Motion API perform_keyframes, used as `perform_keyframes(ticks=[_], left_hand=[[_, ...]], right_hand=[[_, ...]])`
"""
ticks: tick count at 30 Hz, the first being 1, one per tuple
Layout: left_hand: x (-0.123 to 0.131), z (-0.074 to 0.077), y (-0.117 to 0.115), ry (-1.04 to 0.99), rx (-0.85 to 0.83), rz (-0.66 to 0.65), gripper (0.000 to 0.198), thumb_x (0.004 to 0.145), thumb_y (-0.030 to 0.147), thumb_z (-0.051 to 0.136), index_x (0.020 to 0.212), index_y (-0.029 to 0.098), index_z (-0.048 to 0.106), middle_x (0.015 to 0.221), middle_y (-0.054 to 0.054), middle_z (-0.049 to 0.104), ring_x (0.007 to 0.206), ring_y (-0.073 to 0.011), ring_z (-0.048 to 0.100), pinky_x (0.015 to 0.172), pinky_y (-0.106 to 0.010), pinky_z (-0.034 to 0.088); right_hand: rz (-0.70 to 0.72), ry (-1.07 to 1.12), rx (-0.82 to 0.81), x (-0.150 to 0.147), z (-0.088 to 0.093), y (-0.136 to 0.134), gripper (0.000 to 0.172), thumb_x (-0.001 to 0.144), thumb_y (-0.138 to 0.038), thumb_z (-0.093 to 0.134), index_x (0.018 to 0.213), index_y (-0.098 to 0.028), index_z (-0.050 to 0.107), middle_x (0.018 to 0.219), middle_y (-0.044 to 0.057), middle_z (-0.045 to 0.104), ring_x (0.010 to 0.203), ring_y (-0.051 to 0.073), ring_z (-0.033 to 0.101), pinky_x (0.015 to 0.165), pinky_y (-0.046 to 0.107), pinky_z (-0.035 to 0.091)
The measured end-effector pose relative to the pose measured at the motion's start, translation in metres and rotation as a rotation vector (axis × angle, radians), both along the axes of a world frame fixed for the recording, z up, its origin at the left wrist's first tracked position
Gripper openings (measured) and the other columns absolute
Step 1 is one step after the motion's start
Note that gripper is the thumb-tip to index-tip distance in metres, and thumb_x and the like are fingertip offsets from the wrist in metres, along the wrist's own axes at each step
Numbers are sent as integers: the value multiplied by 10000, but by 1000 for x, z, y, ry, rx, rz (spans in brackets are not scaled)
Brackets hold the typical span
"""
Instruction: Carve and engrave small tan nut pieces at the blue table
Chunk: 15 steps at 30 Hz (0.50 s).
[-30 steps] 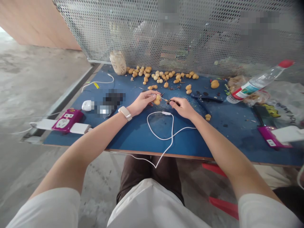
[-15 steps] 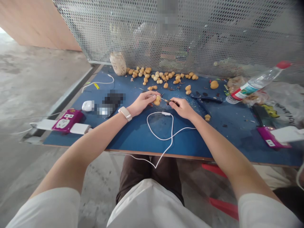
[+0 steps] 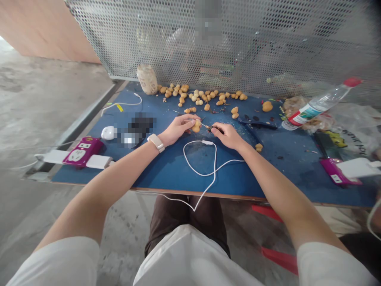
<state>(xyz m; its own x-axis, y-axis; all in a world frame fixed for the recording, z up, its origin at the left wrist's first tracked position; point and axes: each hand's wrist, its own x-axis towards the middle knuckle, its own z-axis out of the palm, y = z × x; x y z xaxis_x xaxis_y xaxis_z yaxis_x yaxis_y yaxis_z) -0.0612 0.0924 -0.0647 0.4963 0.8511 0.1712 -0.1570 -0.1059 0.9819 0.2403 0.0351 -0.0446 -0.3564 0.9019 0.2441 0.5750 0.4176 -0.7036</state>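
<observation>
The left hand pinches the yellow piece over the surface, and the right hand, at its three o'clock, grips the tool, whose thin shaft points toward nine o'clock; whether its tip touches is too small to tell. Small, light strokes with a firm pinch would suit best, left fingertips out of the tip's line and the cable at six o'clock left unsnagged.
</observation>
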Motion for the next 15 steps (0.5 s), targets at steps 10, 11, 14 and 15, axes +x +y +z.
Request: perform_keyframes(ticks=[10,11,14,15], left_hand=[[-1,4,-3,22,7,-9,595,1016,662,1103,1353,195,953,1273,-124,966,1039,-197,852,797,-285,601],[-1,4,-2,22,5,-9,588,1020,655,1103,1355,196,952,1260,-122,967,1038,-197,854,799,-283,602],[-2,5,-2,21,-8,-7,527,1045,594,1097,1355,195,947,1242,-120,968,1032,-189,856,801,-271,599],[-2,5,-3,19,-16,-6,504,1055,569,1093,1357,193,946,1245,-121,968,1029,-186,855,798,-267,598]], right_hand=[[3,-7,-4,2,-2,2,967,1082,-1182,508,1064,-258,791,819,38,729,745,250,593,759,416,426],[4,-7,-4,2,-2,2,952,1094,-1167,511,1068,-258,793,824,38,730,751,251,596,764,416,430],[6,-16,-8,3,-1,1,909,1120,-1125,525,1082,-259,796,837,40,733,765,256,597,778,419,432],[3,-17,-10,3,-1,1,902,1123,-1119,528,1085,-258,795,844,42,734,772,257,597,783,420,432]])
